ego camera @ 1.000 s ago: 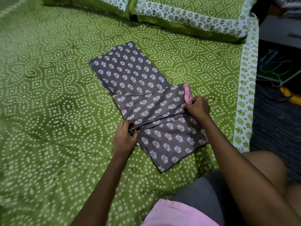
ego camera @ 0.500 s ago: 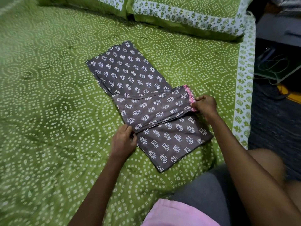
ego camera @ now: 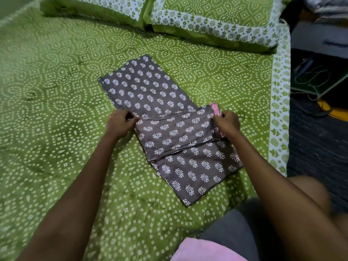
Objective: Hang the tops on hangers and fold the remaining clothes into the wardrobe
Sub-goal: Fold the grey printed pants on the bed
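A grey-brown garment (ego camera: 160, 95) with white leaf prints lies flat and partly folded on the green bed. A folded band of it crosses the middle, ending in a pink trimmed hem (ego camera: 215, 110) on the right. My left hand (ego camera: 121, 123) pinches the left end of that folded band. My right hand (ego camera: 227, 125) grips the right end at the pink hem. The lower part of the garment (ego camera: 197, 172) spreads out toward me.
The bed (ego camera: 56, 129) carries a green sheet with white dotted patterns. Two matching pillows (ego camera: 207, 19) lie along its far edge. Right of the bed is dark floor with cables and a yellow object (ego camera: 333, 110). A pink cloth (ego camera: 203, 251) sits at the bottom.
My left hand moved up from the lower left corner of the folded band to its upper left end. My right hand stayed at the pink hem.
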A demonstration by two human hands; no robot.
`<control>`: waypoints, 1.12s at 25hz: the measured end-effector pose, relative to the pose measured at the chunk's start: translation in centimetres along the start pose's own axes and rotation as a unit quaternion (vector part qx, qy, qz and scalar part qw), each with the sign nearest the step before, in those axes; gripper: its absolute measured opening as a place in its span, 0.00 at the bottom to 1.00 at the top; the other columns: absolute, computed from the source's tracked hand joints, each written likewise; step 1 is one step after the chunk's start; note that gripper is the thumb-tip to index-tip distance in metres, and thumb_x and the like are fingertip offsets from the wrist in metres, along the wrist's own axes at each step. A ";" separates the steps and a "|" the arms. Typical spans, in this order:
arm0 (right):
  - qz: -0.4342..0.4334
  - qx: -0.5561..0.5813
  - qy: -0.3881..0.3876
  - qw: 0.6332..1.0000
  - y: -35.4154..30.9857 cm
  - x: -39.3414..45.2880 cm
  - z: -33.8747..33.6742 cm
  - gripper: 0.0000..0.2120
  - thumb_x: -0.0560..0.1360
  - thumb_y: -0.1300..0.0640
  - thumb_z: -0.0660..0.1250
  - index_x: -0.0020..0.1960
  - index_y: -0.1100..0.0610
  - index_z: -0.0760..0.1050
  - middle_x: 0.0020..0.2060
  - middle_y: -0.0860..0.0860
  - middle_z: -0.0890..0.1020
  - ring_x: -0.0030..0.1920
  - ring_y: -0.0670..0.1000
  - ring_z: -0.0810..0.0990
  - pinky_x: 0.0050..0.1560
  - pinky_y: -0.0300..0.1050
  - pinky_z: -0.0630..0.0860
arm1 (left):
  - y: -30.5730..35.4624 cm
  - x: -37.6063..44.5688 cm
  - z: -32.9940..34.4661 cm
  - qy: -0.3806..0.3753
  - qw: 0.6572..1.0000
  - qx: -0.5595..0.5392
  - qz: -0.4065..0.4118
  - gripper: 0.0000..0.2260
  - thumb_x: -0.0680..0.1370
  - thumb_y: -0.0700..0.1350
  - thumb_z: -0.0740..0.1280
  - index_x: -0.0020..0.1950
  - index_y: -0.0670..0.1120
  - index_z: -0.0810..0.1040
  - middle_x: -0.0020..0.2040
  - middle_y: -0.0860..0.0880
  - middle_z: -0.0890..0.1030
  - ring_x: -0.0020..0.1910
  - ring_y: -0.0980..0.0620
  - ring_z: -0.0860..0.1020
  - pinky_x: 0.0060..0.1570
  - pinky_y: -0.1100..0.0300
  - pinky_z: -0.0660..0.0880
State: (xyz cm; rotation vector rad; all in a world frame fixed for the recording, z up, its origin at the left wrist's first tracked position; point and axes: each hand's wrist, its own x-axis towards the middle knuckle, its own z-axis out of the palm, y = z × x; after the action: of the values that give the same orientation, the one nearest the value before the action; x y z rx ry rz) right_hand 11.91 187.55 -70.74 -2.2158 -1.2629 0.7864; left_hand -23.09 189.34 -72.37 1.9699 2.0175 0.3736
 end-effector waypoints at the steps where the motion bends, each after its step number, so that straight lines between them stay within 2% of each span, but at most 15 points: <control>1: -0.028 0.066 -0.016 0.997 0.0 0.0 -0.1 0.08 0.73 0.54 0.68 0.46 0.58 0.78 0.39 0.55 0.80 0.41 0.53 0.77 0.35 0.40 0.69 | -0.2 -0.1 0.0 -0.003 0.999 -0.044 0.012 0.14 0.77 0.48 0.67 0.45 0.36 0.78 0.44 0.36 0.76 0.47 0.42 0.74 0.47 0.53 0.68; 3: -0.065 0.177 -0.033 0.981 -0.1 0.0 -0.2 0.05 0.75 0.60 0.66 0.50 0.57 0.76 0.40 0.55 0.80 0.40 0.51 0.75 0.36 0.40 0.70 | -0.4 -1.0 -0.2 -0.009 0.986 -0.165 0.026 0.07 0.77 0.43 0.68 0.41 0.41 0.76 0.40 0.42 0.73 0.43 0.47 0.71 0.43 0.57 0.66; 5: -0.077 0.206 -0.047 0.974 0.0 0.5 0.1 0.09 0.75 0.62 0.66 0.55 0.58 0.75 0.44 0.58 0.81 0.42 0.52 0.76 0.42 0.44 0.73 | -0.6 -1.9 -0.1 -0.009 0.961 -0.275 0.014 0.02 0.77 0.40 0.67 0.44 0.43 0.76 0.38 0.48 0.74 0.39 0.54 0.72 0.40 0.64 0.68; 7: -0.070 0.178 -0.044 0.981 0.2 1.1 0.8 0.11 0.75 0.58 0.67 0.56 0.59 0.75 0.45 0.56 0.81 0.43 0.52 0.77 0.43 0.45 0.73 | 0.0 -2.1 0.4 -0.008 0.960 -0.280 -0.007 0.03 0.77 0.41 0.67 0.49 0.43 0.79 0.37 0.52 0.76 0.34 0.63 0.74 0.37 0.73 0.69; 8: -0.065 0.150 -0.027 0.986 0.2 1.4 1.2 0.10 0.75 0.56 0.67 0.54 0.60 0.76 0.44 0.55 0.80 0.43 0.52 0.77 0.41 0.45 0.71 | 0.3 -1.9 0.6 -0.010 0.967 -0.255 -0.018 0.03 0.77 0.43 0.68 0.48 0.44 0.79 0.35 0.52 0.76 0.32 0.62 0.74 0.34 0.74 0.68; 10: -0.070 0.102 0.023 0.992 -0.3 2.0 1.8 0.11 0.77 0.56 0.64 0.52 0.64 0.77 0.40 0.55 0.78 0.41 0.51 0.74 0.37 0.43 0.65 | 0.1 -1.6 0.9 -0.008 0.970 -0.238 -0.048 0.08 0.76 0.46 0.69 0.44 0.42 0.80 0.33 0.47 0.76 0.31 0.54 0.72 0.34 0.66 0.69; 13: -0.146 0.109 0.055 0.982 -0.9 2.2 2.0 0.09 0.78 0.57 0.62 0.50 0.64 0.75 0.36 0.56 0.75 0.38 0.52 0.72 0.35 0.45 0.61 | -1.6 -1.9 1.6 0.018 0.970 -0.236 -0.062 0.13 0.74 0.52 0.67 0.44 0.42 0.80 0.38 0.43 0.80 0.39 0.48 0.76 0.48 0.51 0.73; 17: -0.176 -0.120 0.052 0.976 0.4 2.2 2.4 0.12 0.78 0.53 0.62 0.52 0.62 0.75 0.45 0.64 0.81 0.45 0.61 0.79 0.40 0.48 0.69 | -0.2 -2.1 1.5 0.035 0.983 -0.102 -0.149 0.16 0.72 0.57 0.64 0.49 0.46 0.81 0.48 0.42 0.82 0.54 0.41 0.76 0.63 0.40 0.65; 19: -0.167 -0.240 0.097 0.952 -0.5 1.9 2.2 0.12 0.78 0.54 0.61 0.54 0.62 0.74 0.49 0.63 0.80 0.52 0.62 0.77 0.47 0.49 0.70 | 2.5 -2.8 1.2 0.070 0.982 -0.007 -0.176 0.15 0.73 0.50 0.64 0.55 0.43 0.77 0.55 0.41 0.78 0.59 0.41 0.71 0.67 0.40 0.56; 21: -0.207 -0.212 0.175 0.939 -2.4 0.3 2.6 0.11 0.77 0.59 0.61 0.57 0.63 0.73 0.53 0.61 0.77 0.55 0.61 0.74 0.53 0.51 0.69 | 5.7 -4.4 1.4 0.156 0.984 0.002 -0.089 0.13 0.72 0.38 0.62 0.56 0.40 0.74 0.55 0.39 0.75 0.57 0.40 0.72 0.62 0.42 0.60; 22: -0.258 -0.140 0.166 0.941 -3.2 -1.2 3.5 0.11 0.78 0.61 0.60 0.58 0.63 0.73 0.54 0.60 0.76 0.54 0.59 0.74 0.53 0.49 0.70 | 7.1 -5.4 2.0 0.184 0.982 -0.042 -0.004 0.14 0.71 0.34 0.60 0.55 0.38 0.75 0.53 0.39 0.76 0.52 0.40 0.74 0.57 0.45 0.66; 24: -0.348 -0.052 -0.038 0.935 -3.6 -5.5 6.3 0.16 0.81 0.59 0.55 0.67 0.62 0.68 0.63 0.56 0.73 0.60 0.54 0.73 0.62 0.45 0.67 | 9.2 -7.7 4.3 0.138 0.976 -0.133 0.102 0.17 0.70 0.39 0.56 0.53 0.37 0.78 0.51 0.38 0.79 0.50 0.40 0.77 0.53 0.49 0.71; 25: -0.377 -0.102 -0.150 0.908 -3.1 -7.1 7.9 0.21 0.82 0.55 0.52 0.73 0.61 0.61 0.71 0.54 0.66 0.69 0.53 0.66 0.70 0.43 0.59 | 9.4 -8.2 5.6 0.090 0.982 -0.130 0.103 0.21 0.70 0.43 0.54 0.57 0.37 0.78 0.56 0.39 0.79 0.56 0.41 0.77 0.58 0.49 0.70; 26: -0.399 -0.186 -0.199 0.876 -2.0 -7.7 9.3 0.25 0.82 0.49 0.48 0.76 0.58 0.53 0.75 0.52 0.57 0.75 0.50 0.55 0.73 0.43 0.47 | 8.8 -8.4 7.0 0.061 0.990 -0.084 0.091 0.24 0.72 0.46 0.52 0.62 0.38 0.76 0.63 0.40 0.76 0.63 0.42 0.74 0.65 0.46 0.66; 28: -0.410 -0.289 -0.142 0.853 -0.4 -5.9 10.1 0.30 0.79 0.39 0.39 0.77 0.51 0.44 0.77 0.48 0.47 0.76 0.48 0.43 0.73 0.45 0.36 | 7.1 -8.5 8.6 0.044 0.995 0.044 0.081 0.26 0.76 0.53 0.52 0.69 0.42 0.70 0.71 0.44 0.68 0.71 0.43 0.65 0.71 0.44 0.56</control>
State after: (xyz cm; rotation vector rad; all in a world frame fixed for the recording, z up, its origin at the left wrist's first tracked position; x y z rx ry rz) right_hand 2.36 183.73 -76.39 -1.6361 -2.6057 0.4039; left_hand -13.08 180.86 -77.37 2.2148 1.9632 0.4197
